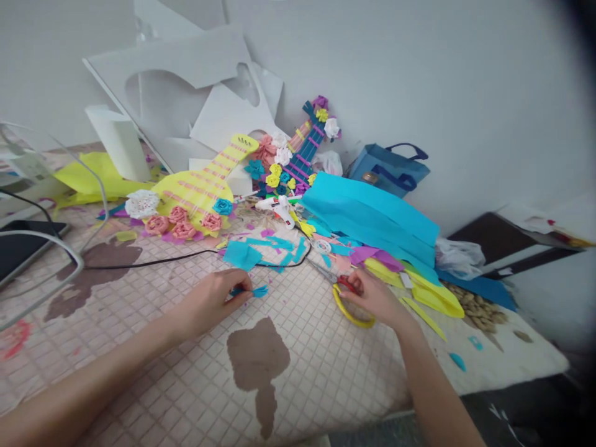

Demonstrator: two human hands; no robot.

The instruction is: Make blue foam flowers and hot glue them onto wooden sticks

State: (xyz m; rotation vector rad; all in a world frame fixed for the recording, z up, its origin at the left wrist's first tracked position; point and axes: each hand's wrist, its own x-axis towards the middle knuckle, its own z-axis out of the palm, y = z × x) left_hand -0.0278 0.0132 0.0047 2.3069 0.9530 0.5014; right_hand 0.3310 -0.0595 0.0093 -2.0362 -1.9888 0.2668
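- I see the left hand [212, 301] bare and slim-fingered.
- The right hand [375, 298] looks much the same to me: bare, slender-fingered.
- The left forearm [112, 367] shows uncovered, smooth, tapering toward the wrist.
- The right forearm [433, 379], as far as I see, is uncovered and slim too.

Soft, diffuse light on the pale wall [475, 93], slight overall blur, stretched edges, dark upper-right vignette.
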